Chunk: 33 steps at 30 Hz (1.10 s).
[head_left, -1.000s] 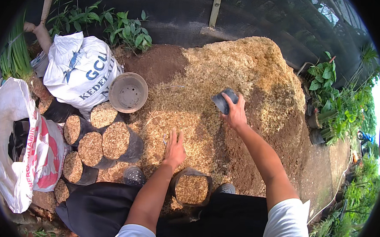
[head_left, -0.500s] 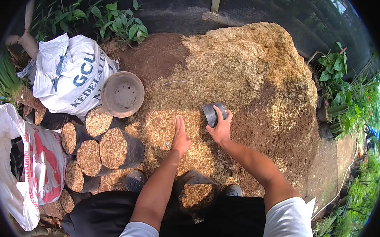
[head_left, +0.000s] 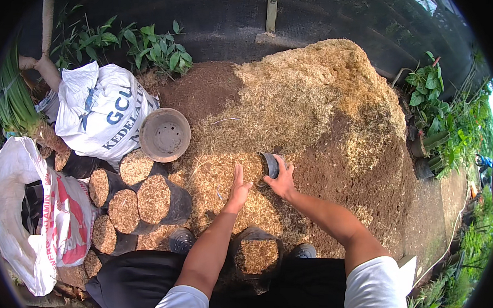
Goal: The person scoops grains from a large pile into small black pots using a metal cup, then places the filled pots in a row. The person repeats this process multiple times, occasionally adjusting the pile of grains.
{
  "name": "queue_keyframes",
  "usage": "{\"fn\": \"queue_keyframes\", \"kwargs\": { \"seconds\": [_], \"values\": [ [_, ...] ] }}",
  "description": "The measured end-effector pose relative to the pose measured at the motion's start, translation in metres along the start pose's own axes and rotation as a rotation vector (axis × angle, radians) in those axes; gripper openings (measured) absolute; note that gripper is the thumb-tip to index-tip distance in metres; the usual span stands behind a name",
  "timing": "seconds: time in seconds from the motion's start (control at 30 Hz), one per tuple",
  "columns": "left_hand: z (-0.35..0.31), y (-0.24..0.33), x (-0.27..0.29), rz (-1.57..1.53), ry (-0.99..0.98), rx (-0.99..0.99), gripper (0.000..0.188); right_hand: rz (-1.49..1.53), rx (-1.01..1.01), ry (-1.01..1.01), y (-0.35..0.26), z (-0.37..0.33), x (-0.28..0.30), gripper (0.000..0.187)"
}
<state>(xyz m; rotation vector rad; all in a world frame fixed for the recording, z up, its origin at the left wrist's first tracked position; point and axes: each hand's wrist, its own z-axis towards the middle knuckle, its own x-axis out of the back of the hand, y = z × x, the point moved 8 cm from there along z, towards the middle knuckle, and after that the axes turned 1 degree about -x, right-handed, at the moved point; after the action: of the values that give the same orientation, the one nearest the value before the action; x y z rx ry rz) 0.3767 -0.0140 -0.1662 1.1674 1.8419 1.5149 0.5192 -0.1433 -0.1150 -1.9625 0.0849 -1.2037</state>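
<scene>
My right hand [head_left: 281, 181] grips a small dark cup-like scoop [head_left: 270, 165], tilted over the husk-like loose mix. Just left of it my left hand [head_left: 238, 190] holds nothing, its fingers stretched out beside the pale material. Both hands work low at the near side of a large heap [head_left: 305, 96] of straw-coloured husks and dark soil. Between my feet stands a black planting bag [head_left: 256, 257], its mouth showing the same pale mix. What lies inside the scoop is hidden.
Several filled black planting bags [head_left: 154, 199] lie at the left. Behind them are a round grey pot [head_left: 165, 134] with drain holes and a full white sack [head_left: 101, 110]. An open white-and-red sack [head_left: 67, 217] sits nearer. Potted plants [head_left: 434, 139] line the right side.
My right hand and the scoop have shifted slightly down and left, closer to my left hand. The left hand has moved slightly right. The whole view has tilted a little.
</scene>
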Motion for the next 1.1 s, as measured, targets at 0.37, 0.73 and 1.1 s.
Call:
{"fn": "queue_keyframes", "kwargs": {
  "seconds": [0.37, 0.73, 1.1],
  "values": [
    [-0.037, 0.020, 0.006, 0.261, 0.062, -0.199, 0.079, 0.864, -0.327, -0.247, -0.002, -0.037, -0.031, 0.078],
    [-0.076, 0.055, 0.053, 0.316, 0.059, -0.056, 0.046, 1.007, -0.313, -0.325, -0.027, -0.078, 0.021, 0.074],
    [-0.150, 0.069, 0.021, 0.579, -0.849, 0.336, 0.061, 0.667, -0.156, -0.594, -0.078, -0.159, 0.110, 0.080]
  ]
}}
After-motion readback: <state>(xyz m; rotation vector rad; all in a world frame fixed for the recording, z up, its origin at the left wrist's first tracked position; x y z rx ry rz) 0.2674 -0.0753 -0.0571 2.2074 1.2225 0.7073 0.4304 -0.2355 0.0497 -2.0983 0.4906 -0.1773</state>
